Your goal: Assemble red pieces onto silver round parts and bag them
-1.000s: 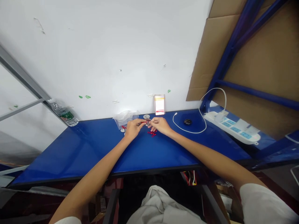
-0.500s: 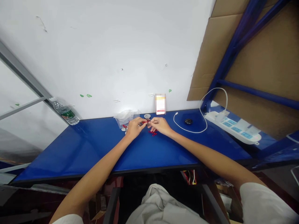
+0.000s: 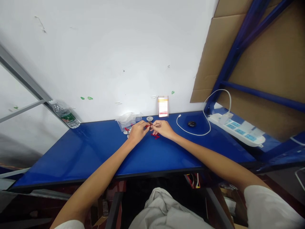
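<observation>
**Blue table, clutter along the back edge**

Glossy blue table (image 3: 152, 156), butted against the wall. Left rear: water bottle (image 3: 65, 116) on its side. Centre rear: clear plastic bag (image 3: 127, 119), metal discs (image 3: 149, 118), red bits (image 3: 156, 136), card (image 3: 163, 106) leaning on the wall. Right: looped white cable (image 3: 190, 132), small black object (image 3: 191, 124), white power strip (image 3: 238, 131).

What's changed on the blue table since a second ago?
Very little. The left hand and right hand have drawn their fingertips slightly closer together, both keeping their grip on the small red piece between them. Nothing was picked up or let go. The loose red pieces, plastic bag, bottle and power strip lie as before.
</observation>
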`<state>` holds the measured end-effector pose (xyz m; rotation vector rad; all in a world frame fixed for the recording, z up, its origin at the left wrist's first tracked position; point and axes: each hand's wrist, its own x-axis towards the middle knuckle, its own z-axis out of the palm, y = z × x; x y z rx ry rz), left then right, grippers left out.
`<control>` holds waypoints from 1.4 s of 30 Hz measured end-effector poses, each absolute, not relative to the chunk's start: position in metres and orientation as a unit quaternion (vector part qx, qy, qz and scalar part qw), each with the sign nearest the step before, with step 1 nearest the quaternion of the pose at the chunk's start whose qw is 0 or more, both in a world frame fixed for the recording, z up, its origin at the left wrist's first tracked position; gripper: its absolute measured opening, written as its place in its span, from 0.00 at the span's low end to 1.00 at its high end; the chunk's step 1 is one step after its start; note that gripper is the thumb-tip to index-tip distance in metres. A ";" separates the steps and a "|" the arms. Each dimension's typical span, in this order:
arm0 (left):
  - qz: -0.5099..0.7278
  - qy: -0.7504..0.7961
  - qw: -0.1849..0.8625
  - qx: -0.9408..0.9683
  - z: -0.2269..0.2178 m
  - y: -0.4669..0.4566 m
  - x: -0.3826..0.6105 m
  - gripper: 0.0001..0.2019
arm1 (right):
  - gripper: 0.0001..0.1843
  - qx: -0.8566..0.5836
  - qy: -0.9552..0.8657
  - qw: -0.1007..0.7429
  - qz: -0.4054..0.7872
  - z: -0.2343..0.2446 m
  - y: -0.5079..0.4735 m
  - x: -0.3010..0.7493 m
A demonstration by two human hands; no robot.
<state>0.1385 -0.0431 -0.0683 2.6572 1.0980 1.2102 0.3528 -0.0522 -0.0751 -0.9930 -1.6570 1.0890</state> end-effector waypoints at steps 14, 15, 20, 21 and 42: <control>0.401 0.373 -0.018 0.836 -0.071 -0.046 0.143 0.07 | 0.05 -0.412 -0.731 0.438 0.323 -0.078 -0.056 0.348; 0.403 0.373 -0.017 0.835 -0.072 -0.045 0.143 0.07 | 0.06 -0.412 -0.730 0.438 0.326 -0.079 -0.056 0.348; 0.418 0.378 -0.018 0.826 -0.069 -0.047 0.144 0.07 | 0.05 -0.406 -0.724 0.453 0.325 -0.080 -0.054 0.348; 0.420 0.377 -0.009 0.825 -0.067 -0.048 0.144 0.07 | 0.05 -0.405 -0.725 0.455 0.323 -0.079 -0.054 0.348; 0.408 0.332 0.115 0.843 -0.062 -0.038 0.134 0.08 | 0.05 -0.430 -0.654 0.462 0.418 -0.072 -0.046 0.354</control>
